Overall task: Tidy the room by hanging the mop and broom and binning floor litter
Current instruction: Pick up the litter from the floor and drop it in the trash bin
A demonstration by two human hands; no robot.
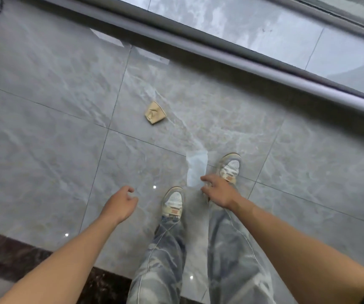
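Where the grey floor (45, 132) runs left of the shoes (173, 202): crumpled brown paper (155, 113), far centre. Left hand (121, 205) loosely curled, empty. Right hand (219, 191) at clear plastic wrapper (196, 167); whether it pinches it cannot be told.

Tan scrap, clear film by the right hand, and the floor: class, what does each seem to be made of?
The tan scrap: likely paper or thin card, matt, with sharp creases. The clear film: probably thin plastic, see-through and slightly milky; tiles show through it. The floor: seems glazed ceramic or stone tile, glossy, with grout lines, veining and bright reflections.
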